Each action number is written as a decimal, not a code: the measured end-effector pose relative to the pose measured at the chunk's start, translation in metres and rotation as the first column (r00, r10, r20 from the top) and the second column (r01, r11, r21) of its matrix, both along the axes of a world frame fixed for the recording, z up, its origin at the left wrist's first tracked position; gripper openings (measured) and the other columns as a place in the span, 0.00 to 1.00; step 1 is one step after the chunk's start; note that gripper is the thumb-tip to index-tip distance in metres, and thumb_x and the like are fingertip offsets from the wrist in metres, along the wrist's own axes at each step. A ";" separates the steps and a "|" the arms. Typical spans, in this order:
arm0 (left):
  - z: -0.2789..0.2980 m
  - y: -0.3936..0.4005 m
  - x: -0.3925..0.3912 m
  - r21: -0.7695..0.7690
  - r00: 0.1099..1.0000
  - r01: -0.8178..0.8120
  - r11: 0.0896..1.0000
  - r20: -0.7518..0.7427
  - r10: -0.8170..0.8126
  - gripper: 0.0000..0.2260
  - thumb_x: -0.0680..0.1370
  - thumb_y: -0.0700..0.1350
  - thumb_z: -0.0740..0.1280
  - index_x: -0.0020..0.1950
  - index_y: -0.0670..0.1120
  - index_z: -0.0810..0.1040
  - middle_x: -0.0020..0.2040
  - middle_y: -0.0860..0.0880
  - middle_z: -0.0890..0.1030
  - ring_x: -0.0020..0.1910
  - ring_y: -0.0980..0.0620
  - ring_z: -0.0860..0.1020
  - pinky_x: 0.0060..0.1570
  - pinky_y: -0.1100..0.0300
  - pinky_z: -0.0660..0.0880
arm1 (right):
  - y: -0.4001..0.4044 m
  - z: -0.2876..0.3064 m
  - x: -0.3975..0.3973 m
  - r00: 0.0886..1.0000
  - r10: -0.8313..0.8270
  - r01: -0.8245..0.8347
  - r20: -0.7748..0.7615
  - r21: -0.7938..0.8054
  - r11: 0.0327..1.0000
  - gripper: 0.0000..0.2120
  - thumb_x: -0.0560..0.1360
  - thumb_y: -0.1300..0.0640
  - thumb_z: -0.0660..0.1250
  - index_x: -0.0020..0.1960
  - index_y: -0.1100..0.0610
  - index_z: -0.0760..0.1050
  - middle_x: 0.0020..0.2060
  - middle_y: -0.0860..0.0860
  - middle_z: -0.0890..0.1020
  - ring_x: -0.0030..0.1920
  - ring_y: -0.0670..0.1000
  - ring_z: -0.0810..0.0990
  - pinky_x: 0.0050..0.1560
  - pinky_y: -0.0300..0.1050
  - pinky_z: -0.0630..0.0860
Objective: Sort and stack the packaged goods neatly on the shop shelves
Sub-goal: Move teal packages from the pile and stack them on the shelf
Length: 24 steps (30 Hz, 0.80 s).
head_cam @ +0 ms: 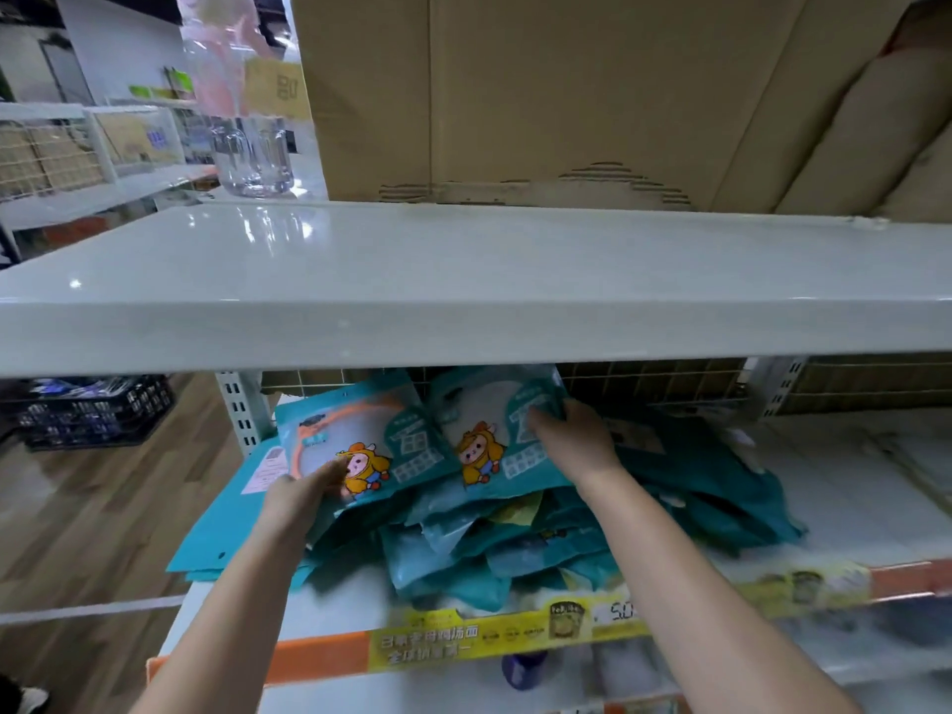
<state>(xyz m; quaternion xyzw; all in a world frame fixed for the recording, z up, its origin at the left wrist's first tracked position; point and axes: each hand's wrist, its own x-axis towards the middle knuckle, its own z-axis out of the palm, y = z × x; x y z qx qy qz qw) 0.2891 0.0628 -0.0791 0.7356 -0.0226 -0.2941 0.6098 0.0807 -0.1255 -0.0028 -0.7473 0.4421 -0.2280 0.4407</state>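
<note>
Left hand [304,494] pinching lower edge of teal plastic pouch with cartoon figure and clear window [355,445], fingers [329,468] closed on it, thumb on the front; pouch tilted up, probably to square it against its neighbour. Right hand [572,440] gripping second teal cartoon pouch [489,430] at its right side, fingers curled round the edge. Both pouches side by side atop loose heap of teal pouches [489,553] on white lower shelf [850,507]. Heap unsorted; stacking judged barely started.

Headroom tight: glossy white upper shelf [463,280] overhangs just above pouch tops. Wire mesh back panel [644,383] directly behind. Open room to the right of heap. Flat teal card sheets [226,523] overhang shelf's left edge; slip risk there.
</note>
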 end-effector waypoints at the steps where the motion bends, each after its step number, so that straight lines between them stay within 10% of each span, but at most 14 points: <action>1: -0.001 0.002 0.003 -0.044 1.000 -0.026 0.999 -0.004 0.026 0.16 0.74 0.48 0.71 0.52 0.36 0.77 0.37 0.41 0.80 0.24 0.51 0.73 0.21 0.65 0.68 | -0.003 0.000 -0.002 0.997 -0.043 0.040 0.071 0.039 0.998 0.10 0.75 0.51 0.62 0.45 0.57 0.73 0.42 0.55 0.78 0.44 0.56 0.78 0.42 0.47 0.72; 4: -0.001 0.006 0.006 -0.178 0.998 -0.050 0.983 -0.057 0.040 0.14 0.77 0.42 0.68 0.59 0.38 0.73 0.48 0.38 0.82 0.35 0.48 0.80 0.37 0.58 0.76 | -0.009 0.006 -0.015 0.964 -0.148 0.121 0.220 0.130 0.984 0.10 0.77 0.56 0.61 0.55 0.59 0.72 0.51 0.57 0.77 0.49 0.56 0.76 0.45 0.45 0.70; 10: 0.013 0.001 -0.003 -0.335 0.998 -0.063 0.940 -0.019 0.059 0.04 0.76 0.39 0.66 0.49 0.41 0.73 0.40 0.39 0.81 0.25 0.50 0.79 0.27 0.58 0.77 | -0.025 0.006 -0.053 0.895 -0.284 0.221 0.344 0.213 0.952 0.16 0.77 0.60 0.62 0.65 0.59 0.70 0.57 0.56 0.78 0.54 0.56 0.77 0.53 0.48 0.73; 18: 0.037 -0.019 -0.070 -0.461 0.998 0.059 0.885 -0.003 -0.068 0.09 0.79 0.39 0.63 0.58 0.47 0.76 0.52 0.41 0.83 0.48 0.40 0.81 0.43 0.49 0.81 | -0.021 -0.016 -0.123 0.830 -0.340 0.240 0.443 0.267 0.933 0.10 0.78 0.59 0.63 0.57 0.48 0.72 0.54 0.51 0.81 0.56 0.53 0.79 0.64 0.57 0.72; 24: 0.046 -0.055 -0.134 -0.456 0.993 0.118 0.882 0.066 -0.099 0.11 0.79 0.37 0.63 0.60 0.47 0.76 0.52 0.43 0.82 0.42 0.47 0.81 0.38 0.54 0.81 | -0.031 -0.032 -0.178 0.810 -0.411 0.339 0.419 0.237 0.910 0.12 0.80 0.59 0.60 0.63 0.54 0.72 0.56 0.51 0.80 0.52 0.49 0.79 0.51 0.44 0.75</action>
